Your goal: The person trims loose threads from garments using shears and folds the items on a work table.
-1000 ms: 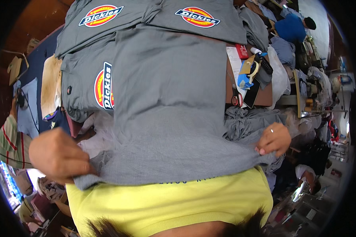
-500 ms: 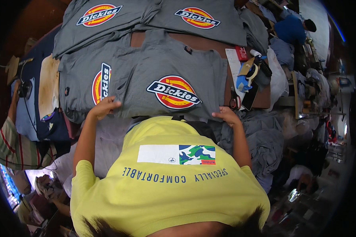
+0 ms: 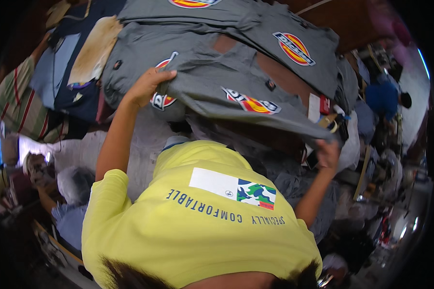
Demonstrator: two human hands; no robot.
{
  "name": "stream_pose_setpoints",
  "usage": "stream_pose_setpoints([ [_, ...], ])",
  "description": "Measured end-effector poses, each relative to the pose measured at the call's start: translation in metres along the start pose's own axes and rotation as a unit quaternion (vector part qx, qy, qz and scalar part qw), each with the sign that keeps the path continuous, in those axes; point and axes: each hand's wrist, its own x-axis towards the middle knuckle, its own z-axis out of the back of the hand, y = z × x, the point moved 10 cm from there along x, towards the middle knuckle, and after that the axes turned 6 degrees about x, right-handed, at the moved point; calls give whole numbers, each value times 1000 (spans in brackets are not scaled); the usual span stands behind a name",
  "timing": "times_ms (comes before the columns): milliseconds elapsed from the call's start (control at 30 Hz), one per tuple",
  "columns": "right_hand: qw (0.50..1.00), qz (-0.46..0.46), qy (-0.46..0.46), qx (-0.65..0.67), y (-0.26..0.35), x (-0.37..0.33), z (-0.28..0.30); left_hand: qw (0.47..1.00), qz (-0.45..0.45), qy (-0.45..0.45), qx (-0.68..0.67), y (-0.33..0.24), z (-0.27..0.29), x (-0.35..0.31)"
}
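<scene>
A grey T-shirt (image 3: 207, 89) with a round red, yellow and dark blue emblem is lifted off the table along its near edge. My left hand (image 3: 148, 87) is closed on its left corner, thumb on top. At the right corner, my right hand (image 3: 328, 154) is blurred by motion, and the cloth stretches tautly to its fingers. Beneath and to the left lies a second grey T-shirt (image 3: 140, 45), its emblem partly covered by the lifted cloth. Beyond them, more grey T-shirts with the same emblem (image 3: 294, 48) are laid flat.
Brown tabletop (image 3: 287, 77) shows between the shirts. At the right edge are a red box (image 3: 324, 104) and a tape dispenser (image 3: 330, 123). A scorched tan cloth (image 3: 96, 50) lies on the left, near a person in a striped garment (image 3: 14, 101). Another person in blue (image 3: 383, 98) is at far right.
Both hands have raised the near edge of the T-shirt; the left moved up and away, the right moved outward. The view has turned, shifting the table's contents to the right.
</scene>
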Motion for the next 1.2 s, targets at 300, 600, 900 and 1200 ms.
stream_pose_setpoints([
  [300, 921, 138, 325, 162, 244, 89, -76, 873, -397, -111, -262, -108, 47, -207],
  [600, 897, 153, 398, -118, 131, 227, -437, 830, -318, -383, -251, -40, 185, -326],
  [900, 874, 138, 436, -166, 94, 263, -510, 803, -323, -493, -93, -17, 99, -369],
  [1200, 846, -91, 269, -451, -155, 344, -357, 907, 71, -388, -150, 283, 24, -169],
])
